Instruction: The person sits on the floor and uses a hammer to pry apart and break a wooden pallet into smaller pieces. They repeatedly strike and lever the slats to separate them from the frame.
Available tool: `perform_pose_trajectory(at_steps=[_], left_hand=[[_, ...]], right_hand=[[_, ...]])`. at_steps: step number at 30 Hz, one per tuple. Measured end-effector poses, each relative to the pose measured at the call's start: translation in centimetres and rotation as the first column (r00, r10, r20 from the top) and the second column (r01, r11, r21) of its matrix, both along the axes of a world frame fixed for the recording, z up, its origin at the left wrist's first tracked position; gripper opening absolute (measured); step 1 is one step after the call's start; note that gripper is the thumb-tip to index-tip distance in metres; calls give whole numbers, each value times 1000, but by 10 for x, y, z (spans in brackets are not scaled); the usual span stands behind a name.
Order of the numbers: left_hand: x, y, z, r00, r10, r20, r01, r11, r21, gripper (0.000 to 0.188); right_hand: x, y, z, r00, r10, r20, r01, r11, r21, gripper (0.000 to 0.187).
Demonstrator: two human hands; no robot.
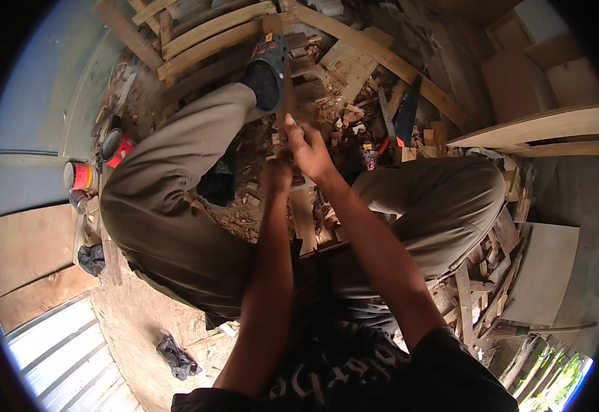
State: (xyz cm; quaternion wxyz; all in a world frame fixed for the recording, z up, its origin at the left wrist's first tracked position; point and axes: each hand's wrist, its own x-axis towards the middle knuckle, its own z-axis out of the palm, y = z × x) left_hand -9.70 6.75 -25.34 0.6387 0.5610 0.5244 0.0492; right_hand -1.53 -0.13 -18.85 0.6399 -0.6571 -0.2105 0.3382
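Both hands are gripping a narrow wooden strip (287,103) that is standing upright just beside the black clog (268,72). Right hand (308,151) is pinching it with closed fingers; left hand (276,176), just below, is curling around it. Wood offcuts (344,113) are lying right of the clog, a handsaw (402,113) farther right.

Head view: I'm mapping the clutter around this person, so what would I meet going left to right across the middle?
Red tin can → black clog on the raised foot → right hand on a wooden stick → handsaw → stacked wooden planks.
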Motion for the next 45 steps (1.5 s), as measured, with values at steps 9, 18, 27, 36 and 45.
perform_pose_trajectory(at_steps=[9,18,27,36,45], left_hand=[[10,3,9,913,-302,274,133,855,501,29],[28,12,-29,874,-176,452,111,980,168,35],[54,63,-5,856,74,512,17,985,-171,31],[53,64,-8,883,88,460,2,981,-192,26],[53,86,-12,908,71,414,34,970,-241,26]], right_hand=[[80,0,-67,945,-323,-51,316,943,-107,68],[213,-66,-238,833,422,358,149,451,-880,32],[201,-20,-253,788,265,556,373,513,-773,52],[160,18,-236,587,410,698,196,765,-614,62],[125,24,-171,740,474,477,92,631,-770,50]])
